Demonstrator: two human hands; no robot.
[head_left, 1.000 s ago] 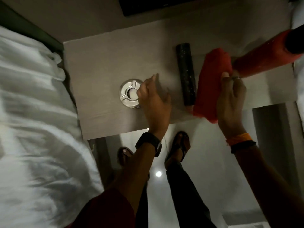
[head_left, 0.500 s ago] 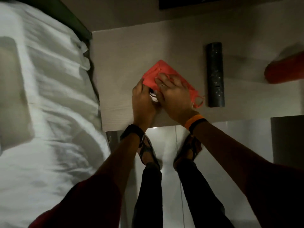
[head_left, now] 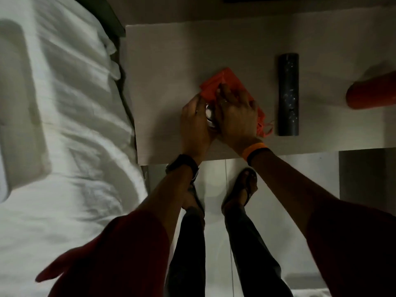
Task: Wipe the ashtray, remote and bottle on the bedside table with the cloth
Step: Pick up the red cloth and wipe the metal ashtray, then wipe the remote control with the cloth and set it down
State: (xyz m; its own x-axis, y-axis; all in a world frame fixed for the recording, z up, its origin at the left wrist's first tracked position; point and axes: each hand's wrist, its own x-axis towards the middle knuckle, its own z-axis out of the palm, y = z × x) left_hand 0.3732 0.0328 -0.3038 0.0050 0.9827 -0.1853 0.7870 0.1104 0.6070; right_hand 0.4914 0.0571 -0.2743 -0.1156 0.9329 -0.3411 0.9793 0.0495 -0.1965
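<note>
Although the ashtray (head_left: 209,115) sits between my two hands, only a thin sliver of shiny metal shows in the gap; the rest is covered by my palms and the cloth (head_left: 222,85). My left hand (head_left: 196,123) cups the ashtray's left side, fingers curled together around its rim, thumb side toward the gap. My right hand (head_left: 236,115) lies flat on top of the orange-red cloth, fingers together and stretched forward, pressing it down onto the ashtray; whether the fingertips also grip the fabric I cannot tell. Cloth sticks out beyond my right fingertips and trails frayed threads just right of my right wrist. Black remote (head_left: 288,94) lies lengthwise just beyond those threads, apart from my hand. Red bottle (head_left: 372,93) lies well to the right of my fingers, cut off by the frame edge. All of it rests on the pale bedside table (head_left: 162,61). White bedding (head_left: 60,125) lies to the left of my left hand; lighting is dim and detail is soft.
</note>
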